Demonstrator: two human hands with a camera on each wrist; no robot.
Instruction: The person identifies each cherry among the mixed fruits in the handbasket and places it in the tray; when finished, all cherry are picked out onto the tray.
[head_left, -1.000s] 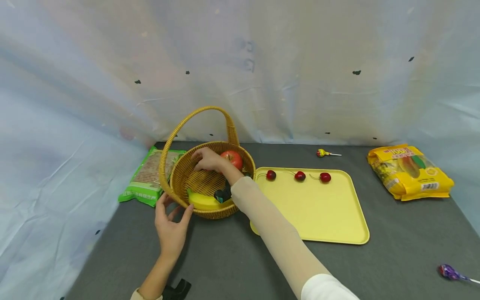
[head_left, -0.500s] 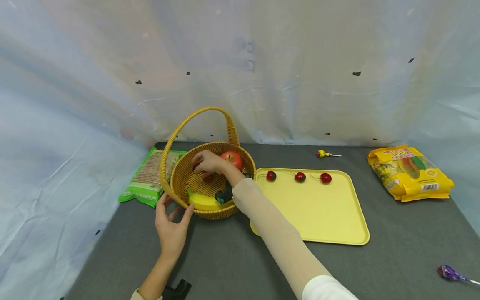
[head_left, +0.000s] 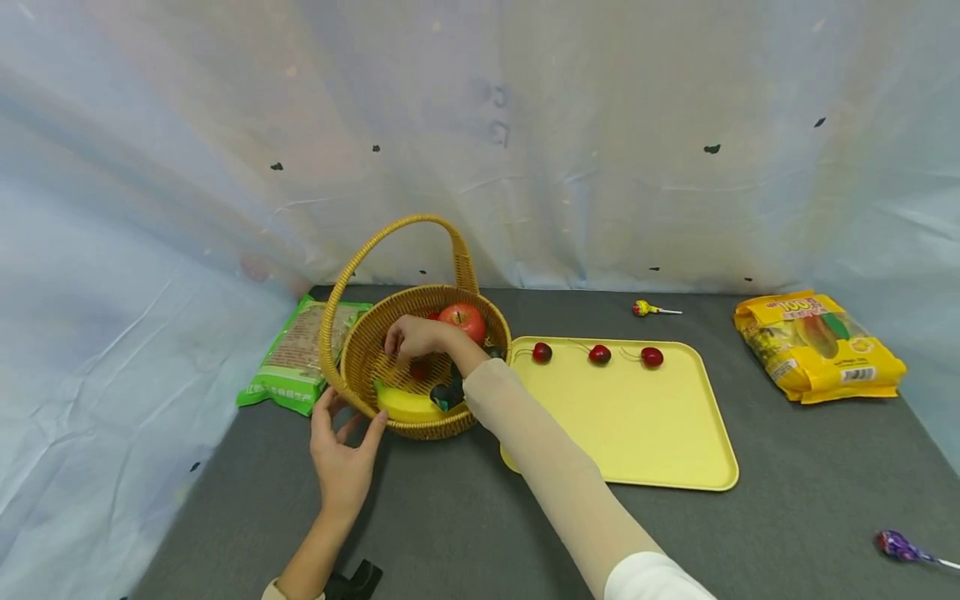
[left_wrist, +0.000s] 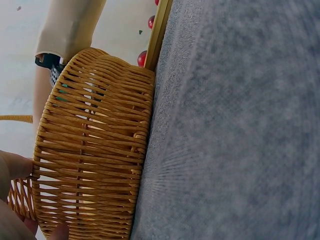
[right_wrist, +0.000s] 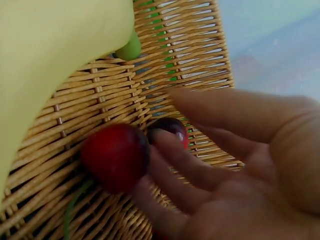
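My left hand (head_left: 345,458) grips the near-left rim of a wicker basket (head_left: 438,429), with the thumb at the rim and fingers against the outer wall. The right hand (head_left: 422,337) reaches down inside the basket. In the right wrist view its fingers are stretched out, fingertips right at a red cherry (right_wrist: 117,157) with a green stem. A second dark cherry (right_wrist: 171,130) shows just behind the fingers, and the thumb stands apart from both. A banana (head_left: 408,406) lies along the basket's near side. Behind the right wrist sits a red apple (head_left: 462,320).
A yellow tray (head_left: 622,433) with three cherries (head_left: 599,354) along its far edge stands right of the basket. The basket's tall handle (head_left: 330,317) arches overhead. A green-edged bag (head_left: 296,354) lies left, a yellow bag (head_left: 817,346) right. Lollipops (head_left: 642,307) lie on the table.
My right hand has moved slightly nearer inside the basket, and a cherry now shows beneath it. The left hand and the basket have stayed in place.
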